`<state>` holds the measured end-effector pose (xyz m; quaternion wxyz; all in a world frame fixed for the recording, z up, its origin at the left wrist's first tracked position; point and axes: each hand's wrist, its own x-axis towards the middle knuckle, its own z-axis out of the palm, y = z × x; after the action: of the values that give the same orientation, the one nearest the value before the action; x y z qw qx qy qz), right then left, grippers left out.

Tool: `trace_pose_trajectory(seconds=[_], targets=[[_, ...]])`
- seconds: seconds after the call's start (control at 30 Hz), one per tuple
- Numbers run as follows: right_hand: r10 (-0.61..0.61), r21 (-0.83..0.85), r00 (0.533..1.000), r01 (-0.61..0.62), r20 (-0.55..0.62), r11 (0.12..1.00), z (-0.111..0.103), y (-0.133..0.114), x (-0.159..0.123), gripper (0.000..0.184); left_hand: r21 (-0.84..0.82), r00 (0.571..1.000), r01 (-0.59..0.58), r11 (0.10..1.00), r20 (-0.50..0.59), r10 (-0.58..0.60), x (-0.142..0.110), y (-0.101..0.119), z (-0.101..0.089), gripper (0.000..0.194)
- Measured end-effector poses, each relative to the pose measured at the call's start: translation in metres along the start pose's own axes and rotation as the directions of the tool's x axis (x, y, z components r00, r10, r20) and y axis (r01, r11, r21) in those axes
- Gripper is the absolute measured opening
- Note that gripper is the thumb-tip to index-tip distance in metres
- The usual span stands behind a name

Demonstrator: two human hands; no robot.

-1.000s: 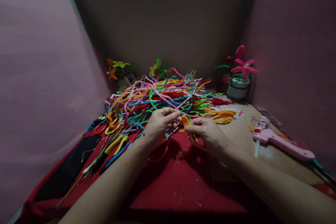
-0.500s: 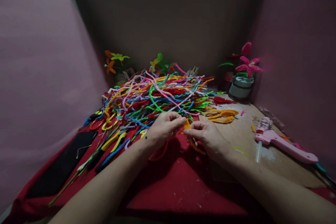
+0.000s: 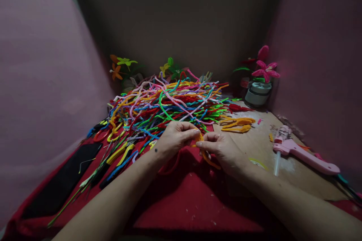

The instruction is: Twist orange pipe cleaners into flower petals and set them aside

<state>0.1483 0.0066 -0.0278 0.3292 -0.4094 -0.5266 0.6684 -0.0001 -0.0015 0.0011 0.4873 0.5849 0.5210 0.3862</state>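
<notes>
Between my two hands is an orange pipe cleaner, bent into a narrow loop at its upper end, its tail hanging down below my right fingers. My left hand pinches the top of it between thumb and fingers. Close beside, my right hand grips it lower down, with thumb and index finger pressed together. My fingers cover much of the bent part. Orange petal-shaped pieces lie on the board just beyond my right hand. Red-handled scissors are partly hidden under my left wrist.
A big heap of colourful pipe cleaners spreads behind my hands. Yellow-handled pliers and a black phone-like slab lie left. A pink glue gun rests on the brown board at right. Pink flowers stand in a pot behind.
My left fingers have come down onto the orange pipe cleaner's upper end and are closer to my right hand. The view has shifted slightly.
</notes>
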Motion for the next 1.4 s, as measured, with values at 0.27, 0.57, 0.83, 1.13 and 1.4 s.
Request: trace_pose_trajectory(seconds=[0.27,0.57,0.83,1.13,1.4], targets=[[0.029,0.078,0.991,-0.039,0.128,0.996,-0.003,0.001,0.000,0.014,-0.145,0.999,0.029,0.989,0.049,-0.022,0.001,-0.007,-0.002,0.019],[-0.004,0.028,0.999,0.002,0.041,1.000,-0.004,0.005,0.002,0.017,0.112,0.999,-0.039,0.993,0.006,0.039,-0.002,0.005,0.004,0.015],[0.009,0.079,0.994,-0.018,0.111,0.997,-0.005,0.012,0.004,0.022,0.384,0.976,-0.196,0.902,-0.014,0.218,-0.002,0.000,0.001,0.016],[-0.017,-0.050,0.996,0.022,0.090,0.999,0.001,0.007,0.002,0.026,0.195,1.000,-0.030,0.980,0.001,0.031,0.001,-0.001,-0.001,0.018],[-0.064,0.046,0.997,0.062,0.043,0.997,-0.006,0.006,0.006,0.028,0.066,0.996,0.075,0.995,0.047,-0.078,0.001,0.002,-0.006,0.028]])
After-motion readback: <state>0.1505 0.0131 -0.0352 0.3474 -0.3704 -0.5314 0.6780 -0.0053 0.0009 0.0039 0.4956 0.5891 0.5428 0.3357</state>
